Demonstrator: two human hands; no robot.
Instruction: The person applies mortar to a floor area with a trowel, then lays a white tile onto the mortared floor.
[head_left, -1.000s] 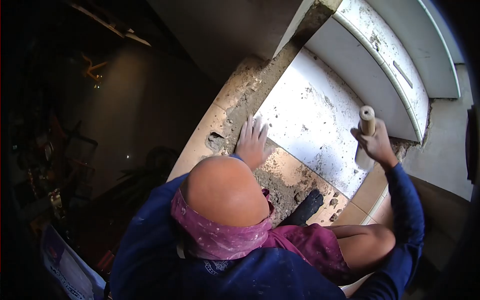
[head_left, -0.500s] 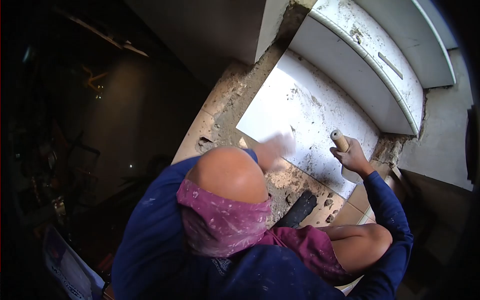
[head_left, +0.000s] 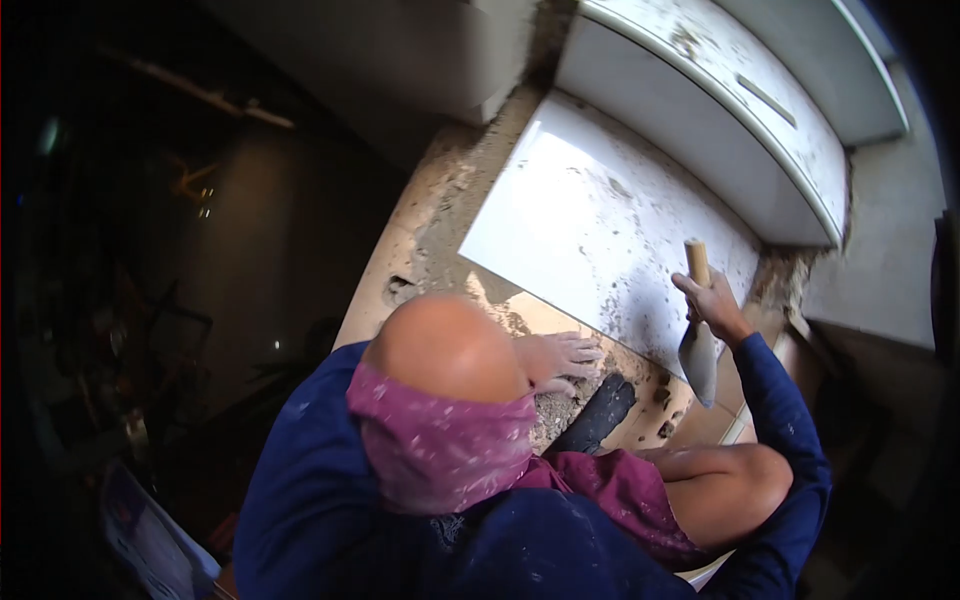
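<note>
My right hand point(head_left: 714, 308) is closed round a trowel; its wooden handle point(head_left: 697, 262) points away from me and its grey blade point(head_left: 698, 362) hangs down towards me. Fingers spread, my left hand point(head_left: 564, 362) is low over the tiled floor beside loose, crumbly mortar point(head_left: 556, 418). The knee partly hides that wrist. Beyond both hands lies a white tile slab point(head_left: 545, 205) spotted with mortar.
White steps point(head_left: 690, 115) rise at the upper right, dirty with mortar. A black-covered foot point(head_left: 597, 412) is between my hands, with dark clods point(head_left: 666, 430) beside it. My bare knee point(head_left: 447, 345) stands up at the left. A rough mortar strip point(head_left: 437, 235) borders the slab.
My left hand has come down from the slab's near edge towards me, its fingers now spread. The right hand has turned the trowel, so the blade shows more fully.
</note>
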